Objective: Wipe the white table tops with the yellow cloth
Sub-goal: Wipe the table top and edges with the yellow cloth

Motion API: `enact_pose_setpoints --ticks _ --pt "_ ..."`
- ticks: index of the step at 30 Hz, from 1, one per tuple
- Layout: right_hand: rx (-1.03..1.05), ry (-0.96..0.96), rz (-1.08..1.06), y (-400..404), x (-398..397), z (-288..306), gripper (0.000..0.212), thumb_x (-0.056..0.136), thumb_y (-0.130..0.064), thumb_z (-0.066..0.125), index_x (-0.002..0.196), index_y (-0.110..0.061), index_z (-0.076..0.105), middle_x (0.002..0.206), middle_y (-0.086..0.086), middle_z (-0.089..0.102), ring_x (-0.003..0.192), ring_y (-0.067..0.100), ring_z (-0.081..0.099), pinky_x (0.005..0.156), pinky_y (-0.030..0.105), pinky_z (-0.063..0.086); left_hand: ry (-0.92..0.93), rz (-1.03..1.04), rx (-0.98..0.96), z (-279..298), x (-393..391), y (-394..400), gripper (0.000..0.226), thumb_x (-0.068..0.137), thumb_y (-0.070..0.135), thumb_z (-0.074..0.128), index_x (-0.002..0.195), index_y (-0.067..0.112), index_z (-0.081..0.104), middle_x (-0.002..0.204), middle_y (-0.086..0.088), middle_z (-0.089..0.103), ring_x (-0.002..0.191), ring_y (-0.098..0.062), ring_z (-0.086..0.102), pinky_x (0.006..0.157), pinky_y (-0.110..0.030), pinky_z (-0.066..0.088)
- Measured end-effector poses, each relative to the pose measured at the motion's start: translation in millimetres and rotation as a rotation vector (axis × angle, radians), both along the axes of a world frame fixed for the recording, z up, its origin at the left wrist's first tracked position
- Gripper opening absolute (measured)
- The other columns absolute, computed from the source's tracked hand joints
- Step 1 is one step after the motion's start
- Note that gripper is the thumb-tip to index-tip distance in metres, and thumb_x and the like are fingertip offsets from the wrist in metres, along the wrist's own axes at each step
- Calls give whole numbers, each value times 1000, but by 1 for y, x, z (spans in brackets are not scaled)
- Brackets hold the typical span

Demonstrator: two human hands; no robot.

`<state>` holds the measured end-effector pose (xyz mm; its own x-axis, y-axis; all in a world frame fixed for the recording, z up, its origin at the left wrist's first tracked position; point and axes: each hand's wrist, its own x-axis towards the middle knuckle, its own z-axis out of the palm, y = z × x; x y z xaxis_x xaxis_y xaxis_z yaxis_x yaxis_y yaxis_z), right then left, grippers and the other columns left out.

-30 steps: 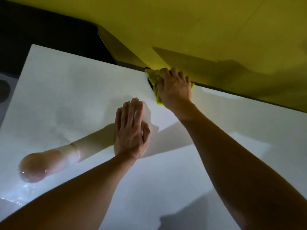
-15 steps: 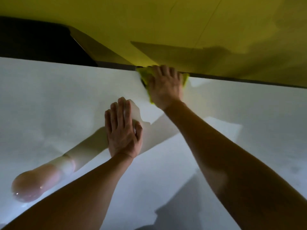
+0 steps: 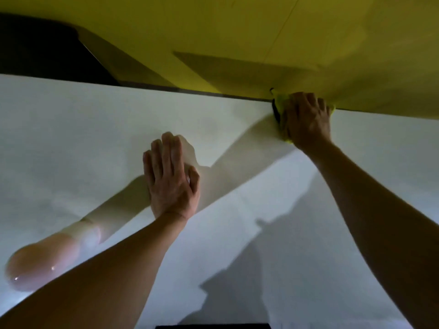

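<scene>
The right hand [image 3: 306, 119] presses the yellow cloth [image 3: 281, 110] flat against the white counter [image 3: 83, 138] at its far edge, right where the surface meets the yellow wall [image 3: 237, 32]. Its fingers curl over the bunched fabric, grasping it; only a sliver of cloth shows on the hand's left side and under the wrist. The left hand [image 3: 169, 179] lies released, palm down and fingers straight, on the middle of the counter, well apart from the cloth, seemingly as a brace.

The step in hand looks like a pass along the far seam. To do it well, I would keep the cloth's edge tucked tight into the joint with the wall, hold even downward pressure, and travel in 1 unbroken line before overlapping the next stroke nearer the body. The glossy surface reflects the left forearm, so streaks should show readily. The braced left palm may leave a print, so that patch wants wiping last.
</scene>
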<state>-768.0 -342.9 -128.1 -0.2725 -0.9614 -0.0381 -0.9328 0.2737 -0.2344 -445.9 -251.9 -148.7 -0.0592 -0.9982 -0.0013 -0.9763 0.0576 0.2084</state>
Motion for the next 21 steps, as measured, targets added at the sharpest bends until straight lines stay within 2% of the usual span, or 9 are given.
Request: enact_pose_setpoints --ticks 4,7,11,16,19,21 --pt "-52 31 -133 -8 41 -6 40 97 -42 37 112 -15 62 118 18 59 108 38 53 92 43 33 9 -1 -15 -2 -1 0 72 103 36 36 167 10 15 174 -15 14 161 -37 13 131 -53 8" --pt "-35 27 -40 -25 112 -9 42 95 -45 35 113 -18 62 119 14 61 109 34 53 92 41 34 19 -4 -23 0 -1 0 71 103 35 36 167 9 18 174 -17 16 160 -39 16 131 -52 8" --pt "-104 -55 113 -42 177 -4 36 97 -42 39 109 -17 63 109 8 63 102 30 55 90 38 39 8 0 -29 0 -1 -2 72 102 33 40 166 9 19 173 -16 18 159 -38 18 132 -51 7" --pt "-144 -66 122 -25 126 -7 38 94 -42 42 113 -17 64 113 11 64 104 33 56 90 40 39 4 -9 2 0 2 1 73 103 36 39 167 10 15 174 -16 14 160 -37 14 131 -52 7" --pt "-144 -19 24 -6 48 -13 38 93 -39 42 113 -17 64 116 14 63 104 36 54 90 43 39 15 -18 13 0 3 0 73 103 38 34 168 10 14 175 -15 12 161 -36 12 131 -54 8" --pt "-126 -8 -41 6 -5 -12 34 96 -40 40 103 -15 63 110 16 62 101 36 55 88 43 38 19 -19 25 0 3 0 73 103 39 33 167 10 14 175 -15 12 161 -36 12 131 -54 7"
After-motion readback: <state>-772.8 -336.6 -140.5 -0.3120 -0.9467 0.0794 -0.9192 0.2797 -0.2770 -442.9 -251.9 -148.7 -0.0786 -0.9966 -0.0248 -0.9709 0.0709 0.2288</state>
